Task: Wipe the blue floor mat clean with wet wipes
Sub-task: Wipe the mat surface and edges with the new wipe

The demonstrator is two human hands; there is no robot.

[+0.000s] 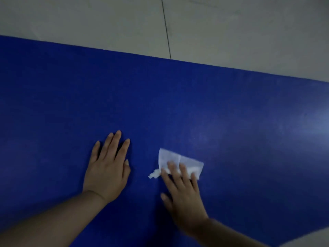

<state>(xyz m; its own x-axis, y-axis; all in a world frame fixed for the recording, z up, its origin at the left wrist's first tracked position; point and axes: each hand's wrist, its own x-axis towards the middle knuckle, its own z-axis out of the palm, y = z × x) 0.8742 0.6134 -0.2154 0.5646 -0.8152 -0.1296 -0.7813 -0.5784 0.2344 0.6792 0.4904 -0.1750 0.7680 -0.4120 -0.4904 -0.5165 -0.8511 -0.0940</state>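
Note:
The blue floor mat (178, 104) fills most of the view, lying flat on the floor. A white wet wipe (174, 158) lies spread on the mat near the lower middle, with a crumpled end at its left. My right hand (183, 195) presses straight fingers down on the near edge of the wipe. My left hand (108, 168) rests flat on the mat to the left of the wipe, fingers spread and holding nothing.
Pale grey floor tiles (231, 29) lie beyond the mat's far edge, with a dark grout line (166, 29) running away from me. A patch of light glare (306, 129) shows on the mat at the right. A sliver of floor appears at the bottom right corner.

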